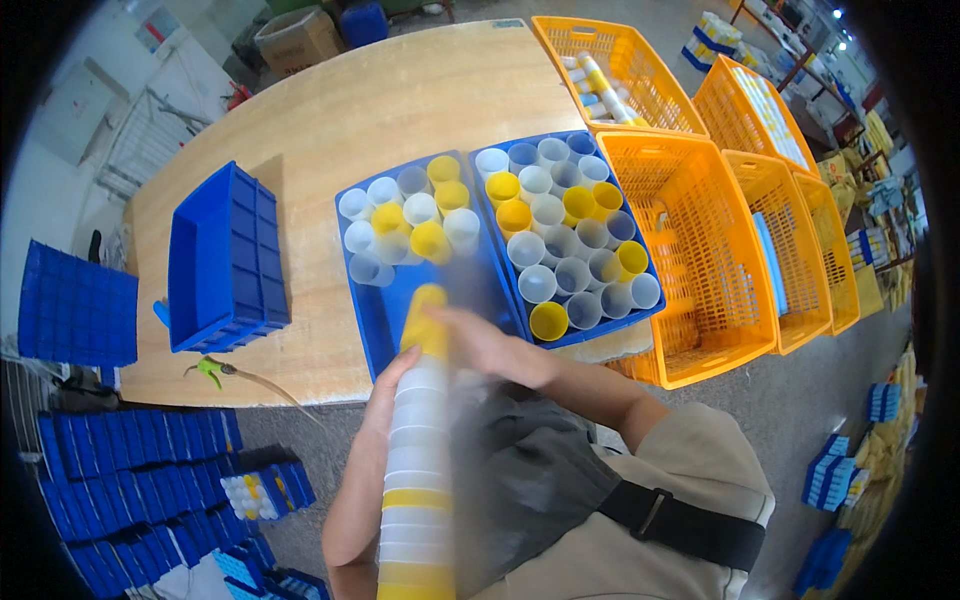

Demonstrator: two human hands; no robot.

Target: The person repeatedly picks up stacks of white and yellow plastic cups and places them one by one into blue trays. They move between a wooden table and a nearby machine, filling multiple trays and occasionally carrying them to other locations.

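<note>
A long stack of nested plastic cups (415, 440), white with some yellow ones, runs from the bottom edge up to the front of a blue tray (378, 315). My left hand (385, 385) is closed around it from the left, below its yellow upper end. Beside that end, on the right, my right hand (485, 345) is smeared by motion; its fingers seem to touch the yellow cup, but their grip is unclear. White and yellow cups (420, 208) stand upright in the tray's far part. The second blue tray (640, 317), at right, is crowded with similar cups.
An unfilled blue crate (230, 260) sits on the wooden table (320, 130), with a green-handled air gun (212, 370) near the front edge. Orange baskets (690, 260) line the right side; a far one (630, 60) holds cup stacks. Blue trays (140, 480) are piled lower left.
</note>
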